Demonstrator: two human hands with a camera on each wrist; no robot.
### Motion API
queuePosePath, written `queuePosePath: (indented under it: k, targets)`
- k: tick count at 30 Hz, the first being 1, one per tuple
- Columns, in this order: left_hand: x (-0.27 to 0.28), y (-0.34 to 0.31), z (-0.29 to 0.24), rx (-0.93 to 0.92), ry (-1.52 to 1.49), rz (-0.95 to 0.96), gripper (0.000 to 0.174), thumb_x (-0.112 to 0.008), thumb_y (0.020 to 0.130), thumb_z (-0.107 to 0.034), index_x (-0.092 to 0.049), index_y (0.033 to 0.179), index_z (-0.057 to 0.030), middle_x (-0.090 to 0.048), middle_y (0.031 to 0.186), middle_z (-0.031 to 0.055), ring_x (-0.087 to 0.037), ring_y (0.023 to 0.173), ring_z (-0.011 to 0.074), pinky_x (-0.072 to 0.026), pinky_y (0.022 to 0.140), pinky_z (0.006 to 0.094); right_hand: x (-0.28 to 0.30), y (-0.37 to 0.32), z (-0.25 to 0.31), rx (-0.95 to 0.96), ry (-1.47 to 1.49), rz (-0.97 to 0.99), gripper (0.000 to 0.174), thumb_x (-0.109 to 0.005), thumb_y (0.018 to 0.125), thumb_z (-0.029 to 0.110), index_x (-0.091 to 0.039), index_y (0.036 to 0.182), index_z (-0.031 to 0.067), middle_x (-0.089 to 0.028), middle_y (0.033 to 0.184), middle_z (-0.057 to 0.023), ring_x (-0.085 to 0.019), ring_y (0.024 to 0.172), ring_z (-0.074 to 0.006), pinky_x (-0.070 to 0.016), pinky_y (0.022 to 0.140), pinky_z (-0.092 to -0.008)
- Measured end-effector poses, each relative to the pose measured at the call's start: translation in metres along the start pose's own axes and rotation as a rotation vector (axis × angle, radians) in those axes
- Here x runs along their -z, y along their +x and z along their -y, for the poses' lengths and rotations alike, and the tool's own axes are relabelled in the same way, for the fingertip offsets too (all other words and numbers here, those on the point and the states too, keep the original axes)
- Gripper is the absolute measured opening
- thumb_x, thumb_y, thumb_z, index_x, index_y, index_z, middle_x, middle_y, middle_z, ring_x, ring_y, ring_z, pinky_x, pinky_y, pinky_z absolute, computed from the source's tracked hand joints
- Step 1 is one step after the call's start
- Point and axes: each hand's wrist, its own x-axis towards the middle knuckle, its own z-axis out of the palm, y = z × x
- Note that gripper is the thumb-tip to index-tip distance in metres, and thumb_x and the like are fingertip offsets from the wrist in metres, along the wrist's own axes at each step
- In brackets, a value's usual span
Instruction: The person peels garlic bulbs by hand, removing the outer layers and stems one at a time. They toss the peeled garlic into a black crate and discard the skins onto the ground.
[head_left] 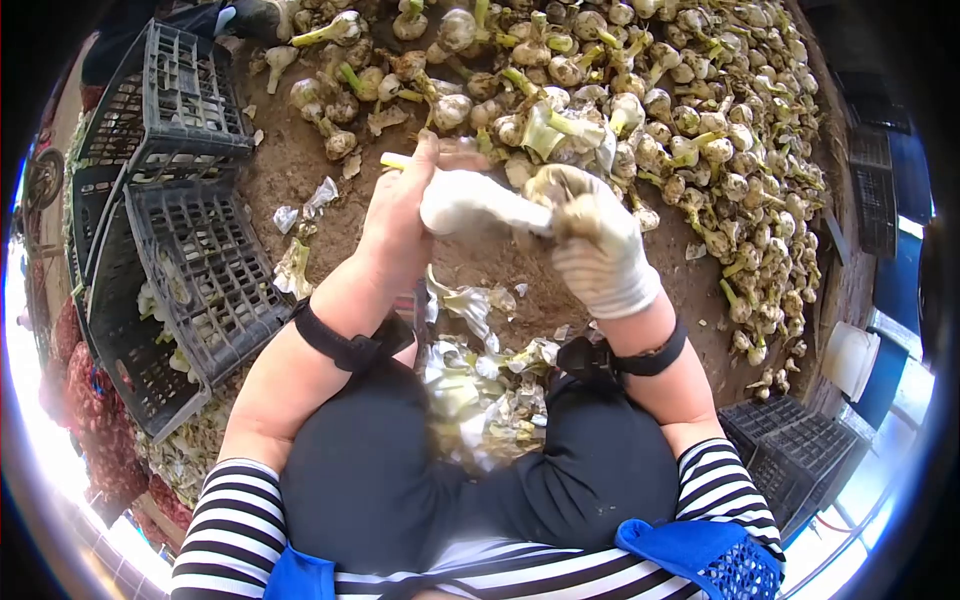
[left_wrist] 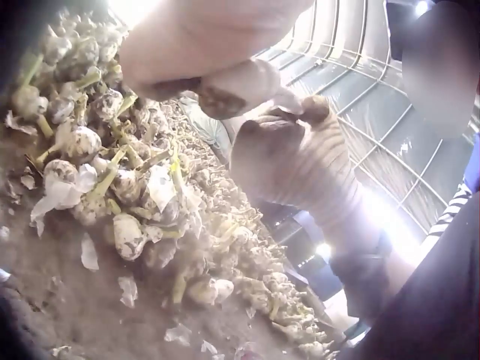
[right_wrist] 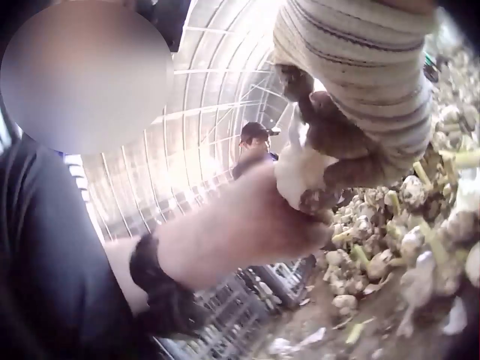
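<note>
Between the two hands is a white garlic bulb [head_left: 458,203], its pale neck or peeling skin stretched toward the right. My bare left hand [head_left: 398,210] holds the bulb end, and a pale stem [head_left: 393,160] shows beside its fingers. In a dirty striped-cuff glove, my right hand [head_left: 598,245] pinches the narrow end with curled fingers. From the right wrist view, the gloved fingers [right_wrist: 341,146] lie right against the white bulb [right_wrist: 296,176]. The left wrist view shows the bulb [left_wrist: 240,86] partly covered by the left hand [left_wrist: 202,45].
A large heap of garlic [head_left: 690,130] spreads ahead and rightward over bare soil. Black plastic crates [head_left: 205,270] stand at left, another crate [head_left: 800,450] at right. Loose skins [head_left: 480,380] lie between the knees. Another person [right_wrist: 256,142] appears in the background.
</note>
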Motion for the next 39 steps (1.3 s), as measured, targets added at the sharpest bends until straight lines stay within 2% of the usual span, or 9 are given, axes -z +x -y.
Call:
queuePosePath:
  k: [7, 11, 15, 16, 20, 24, 32, 36, 39]
  targets:
    - [0.049, 0.033, 0.013, 0.071, -0.529, 0.004, 0.01, -0.051, 0.082, -0.023, -0.056, 0.085, -0.0148, -0.058, 0.072, -0.0045, -0.052, 0.054, 0.0059, -0.0388, 0.04, 0.0174, -0.013, -0.011, 0.016, 0.07, -0.608, 0.536, 0.034, -0.066, 0.066, 0.029, -0.048, 0.063, 0.0003, -0.052, 0.062, -0.0076, -0.053, 0.061, -0.0205, -0.0423, 0.059, -0.0294]
    - [0.032, 0.022, 0.01, 0.053, -0.425, 0.091, 0.02, -0.05, 0.086, -0.03, -0.058, 0.09, -0.0117, -0.06, 0.075, -0.0018, -0.056, 0.058, 0.0095, -0.042, 0.048, 0.0192, -0.003, 0.015, 0.0, 0.232, -1.358, -0.095, 0.035, -0.064, 0.077, 0.035, -0.064, 0.084, 0.001, -0.058, 0.059, -0.0072, -0.053, 0.054, -0.0088, -0.044, 0.052, -0.0268]
    - [0.006, 0.012, 0.012, 0.043, -0.217, -0.184, 0.044, -0.046, 0.09, -0.042, -0.059, 0.094, -0.0005, -0.063, 0.085, 0.0097, -0.061, 0.07, 0.0175, -0.0498, 0.061, 0.0276, -0.031, 0.022, -0.022, 0.008, -0.975, -0.105, 0.029, -0.062, 0.077, 0.033, -0.064, 0.08, 0.0041, -0.06, 0.064, -0.0131, -0.059, 0.055, -0.0245, -0.0449, 0.051, -0.0299]
    - [0.001, 0.011, 0.006, 0.057, -0.19, -0.227, 0.043, -0.048, 0.089, -0.042, -0.059, 0.093, -0.0001, -0.063, 0.085, 0.0099, -0.061, 0.068, 0.0164, -0.0499, 0.059, 0.0266, -0.031, 0.02, -0.031, 0.347, -1.026, 0.039, 0.018, -0.067, 0.075, 0.024, -0.064, 0.075, 0.0059, -0.057, 0.061, -0.004, -0.053, 0.056, -0.0108, -0.0419, 0.053, -0.0259]
    - [0.029, 0.029, 0.02, 0.14, -0.43, -0.137, 0.04, -0.045, 0.091, -0.04, -0.056, 0.1, -0.0022, -0.063, 0.088, 0.0072, -0.06, 0.067, 0.0137, -0.0497, 0.055, 0.0251, -0.043, 0.008, -0.03, 0.461, -1.478, 0.386, 0.016, -0.066, 0.071, 0.021, -0.063, 0.084, 0.0111, -0.059, 0.068, -0.0095, -0.058, 0.067, -0.029, -0.0471, 0.067, -0.0355]
    - [0.013, 0.017, 0.013, 0.048, -0.426, -0.027, 0.036, -0.041, 0.093, -0.039, -0.054, 0.103, -0.0069, -0.06, 0.094, 0.0045, -0.057, 0.086, 0.0172, -0.0461, 0.081, 0.0345, -0.012, 0.027, -0.033, 1.018, -1.414, -0.211, 0.036, -0.07, 0.065, 0.017, -0.059, 0.099, 0.0077, -0.06, 0.086, -0.0104, -0.058, 0.078, -0.0287, -0.0479, 0.068, -0.0365]
    - [-0.015, 0.004, 0.024, 0.076, -0.308, -0.231, 0.03, -0.046, 0.092, -0.03, -0.055, 0.106, -0.0049, -0.06, 0.102, 0.0064, -0.056, 0.095, 0.018, -0.0453, 0.084, 0.0315, -0.008, 0.025, -0.017, 0.779, -1.5, -0.204, 0.019, -0.065, 0.072, 0.018, -0.059, 0.084, 0.0036, -0.057, 0.065, -0.0061, -0.056, 0.056, -0.0248, -0.046, 0.052, -0.0345]
    - [-0.024, -0.003, 0.011, 0.158, -0.328, -0.093, 0.029, -0.037, 0.092, -0.028, -0.053, 0.105, -0.0065, -0.058, 0.099, 0.0089, -0.056, 0.091, 0.0231, -0.0463, 0.082, 0.0393, 0.005, 0.029, -0.013, 0.127, -0.114, -0.298, 0.016, -0.057, 0.084, 0.017, -0.058, 0.087, 0.0017, -0.057, 0.064, -0.0068, -0.057, 0.059, -0.0131, -0.0476, 0.052, -0.0263]
    - [0.004, 0.012, 0.019, 0.155, -0.368, -0.031, 0.021, -0.045, 0.087, -0.022, -0.054, 0.102, -0.0108, -0.059, 0.095, 0.0056, -0.056, 0.087, 0.0184, -0.0466, 0.078, 0.0362, 0.015, 0.028, -0.028, 0.256, -0.697, -0.193, 0.017, -0.056, 0.085, 0.018, -0.059, 0.087, 0.0019, -0.057, 0.063, -0.0033, -0.055, 0.058, -0.011, -0.045, 0.052, -0.0266]
